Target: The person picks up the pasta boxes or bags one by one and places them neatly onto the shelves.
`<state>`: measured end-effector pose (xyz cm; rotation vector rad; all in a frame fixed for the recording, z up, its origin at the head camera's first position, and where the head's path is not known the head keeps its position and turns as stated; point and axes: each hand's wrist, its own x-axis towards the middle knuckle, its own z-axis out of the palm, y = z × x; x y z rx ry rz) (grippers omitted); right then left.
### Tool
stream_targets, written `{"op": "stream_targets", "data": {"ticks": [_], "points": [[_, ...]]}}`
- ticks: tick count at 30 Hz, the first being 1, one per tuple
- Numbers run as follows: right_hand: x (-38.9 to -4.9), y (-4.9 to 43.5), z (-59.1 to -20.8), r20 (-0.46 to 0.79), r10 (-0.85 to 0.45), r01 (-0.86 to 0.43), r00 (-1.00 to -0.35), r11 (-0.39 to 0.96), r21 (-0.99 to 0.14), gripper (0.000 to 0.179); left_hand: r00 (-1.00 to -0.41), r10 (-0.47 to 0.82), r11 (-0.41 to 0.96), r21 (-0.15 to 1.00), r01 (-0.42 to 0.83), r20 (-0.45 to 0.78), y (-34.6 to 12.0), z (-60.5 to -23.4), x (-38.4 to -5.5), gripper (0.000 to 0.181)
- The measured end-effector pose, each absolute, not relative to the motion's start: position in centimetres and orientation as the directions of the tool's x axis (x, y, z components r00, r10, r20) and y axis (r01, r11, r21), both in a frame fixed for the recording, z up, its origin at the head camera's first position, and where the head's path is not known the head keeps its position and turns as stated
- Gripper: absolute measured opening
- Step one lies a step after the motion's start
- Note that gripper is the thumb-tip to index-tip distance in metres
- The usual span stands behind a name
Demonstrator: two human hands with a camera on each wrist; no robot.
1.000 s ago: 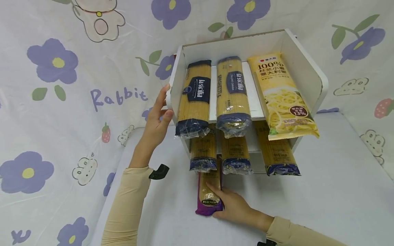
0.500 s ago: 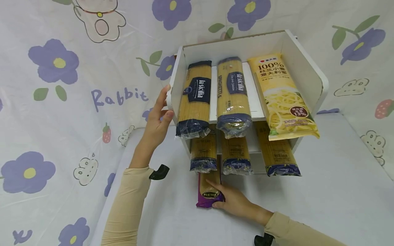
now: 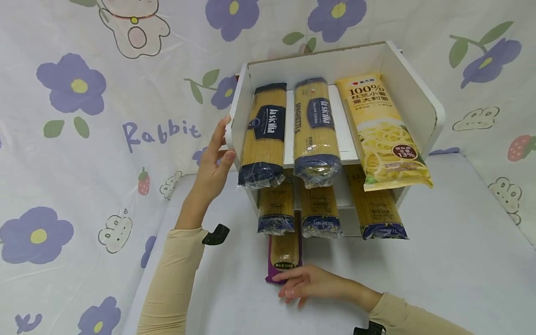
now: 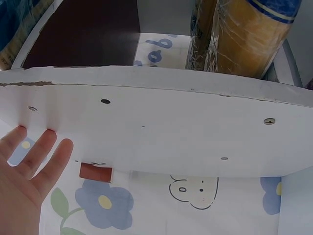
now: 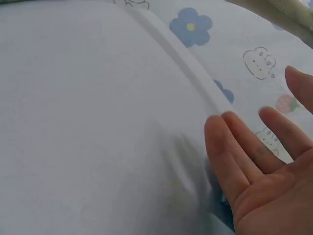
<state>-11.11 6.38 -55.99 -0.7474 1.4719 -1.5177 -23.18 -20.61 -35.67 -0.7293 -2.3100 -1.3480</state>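
My left hand (image 3: 213, 172) rests its fingertips on the left side panel of a white shelf unit (image 3: 418, 93); in the left wrist view the straight fingers (image 4: 41, 154) touch that panel (image 4: 171, 127). On the bottom level lies a purple-edged pack of noodles (image 3: 285, 251), its front end sticking out of the shelf. My right hand (image 3: 310, 284) is at that front end, with fingers loosely extended and nothing gripped. The right wrist view has the same hand (image 5: 264, 171) with its fingers spread above the white surface.
Two blue-ended spaghetti packs (image 3: 264, 130) (image 3: 317, 125) and a yellow noodle pack (image 3: 387, 135) lie on the top level. Several blue-ended packs (image 3: 320, 209) jut from the middle level. A white cloth (image 3: 234, 288) covers the table; a flowered curtain (image 3: 83, 163) hangs behind.
The purple-edged pack has slid deeper into the bottom level. My right hand has let go of it and drawn back slightly toward the front. The left hand has stayed put.
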Motion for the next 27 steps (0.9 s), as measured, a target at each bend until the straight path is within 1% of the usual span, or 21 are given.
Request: {"op": "stream_targets", "data": {"ticks": [2, 4, 9, 16, 20, 27], "points": [[-10.9, 6.3, -56.2, -0.148, -0.905, 0.212, -0.399, 0.067, -0.975, 0.047, -0.798, 0.249, 0.409, 0.687, 0.601, 0.549, -20.6, -35.7, -23.2, 0.086], [-10.9, 6.3, -56.4, -0.144, -0.908, 0.199, -0.393, 0.069, -0.978, 0.045, -0.797, 0.252, 0.407, 0.687, 0.602, 0.549, -20.7, -35.7, -23.2, 0.085], [-11.0, 6.2, -57.0, -0.111, -0.899, 0.102, -0.425, 0.075, -0.992, 0.047, -0.801, 0.249, 0.41, 0.69, 0.596, 0.545, -20.7, -35.7, -23.1, 0.086], [-11.5, 6.0, -57.5, -0.09, -0.864, -0.074, -0.496, 0.145, -0.987, 0.044, -0.808, 0.247, 0.418, 0.694, 0.587, 0.535, -20.8, -35.8, -23.2, 0.086], [-12.1, 6.0, -57.4, -0.094, -0.842, -0.127, -0.531, 0.188, -0.974, 0.042, -0.813, 0.244, 0.424, 0.695, 0.58, 0.529, -20.8, -35.7, -23.2, 0.086], [-12.9, 5.8, -57.1, -0.076, -0.826, -0.188, -0.559, 0.215, -0.958, 0.041, -0.799, 0.249, 0.43, 0.677, 0.597, 0.547, -20.7, -35.7, -23.3, 0.085]]}}
